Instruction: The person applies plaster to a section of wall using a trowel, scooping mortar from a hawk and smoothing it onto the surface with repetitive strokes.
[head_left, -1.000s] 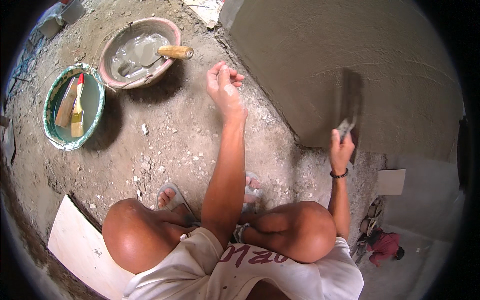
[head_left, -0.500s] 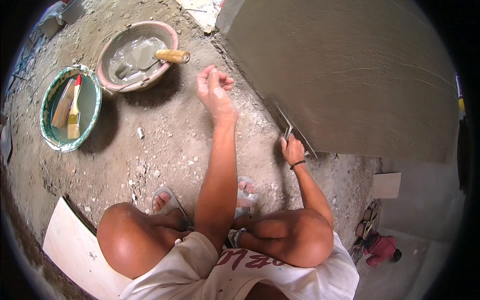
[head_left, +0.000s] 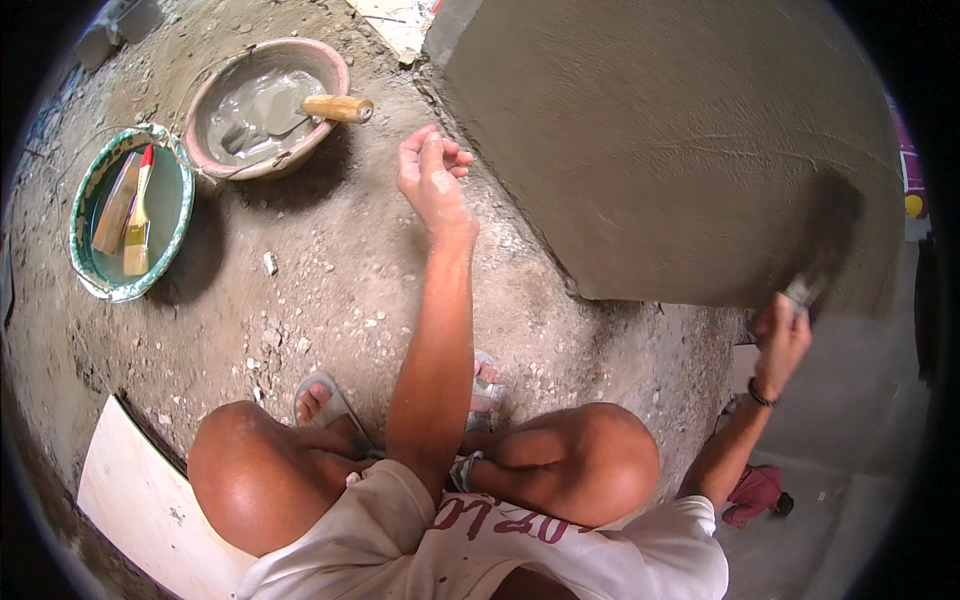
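My right hand (head_left: 783, 340) grips the handle of a steel plastering trowel (head_left: 820, 255), its blade blurred against the lower right of the grey plastered surface (head_left: 650, 150). My left hand (head_left: 435, 180) is raised beside that surface's left edge, fingers loosely curled and apart, holding nothing, with pale residue on its skin. Up and left of it sits a pink-rimmed basin (head_left: 230, 95) of wet grey mix, a wooden-handled trowel (head_left: 340, 108) resting in it. A green bucket (head_left: 82, 215) of cloudy water holds a red-tipped brush (head_left: 138, 240) and a wooden piece (head_left: 112, 220).
Rough, gritty ground (head_left: 270, 330) lies under my sandalled feet. A pale tile (head_left: 140, 490) is by my left knee, more white pieces (head_left: 390, 22) at the top edge, grey buckets (head_left: 105, 35) at top left. At lower right, another person in maroon (head_left: 755, 495) is on a grey floor (head_left: 830, 430).
My right hand swept the trowel down-left to the plastered surface's left edge, then across to its lower right, farther right than at first. My left hand shifted slightly left, still raised.
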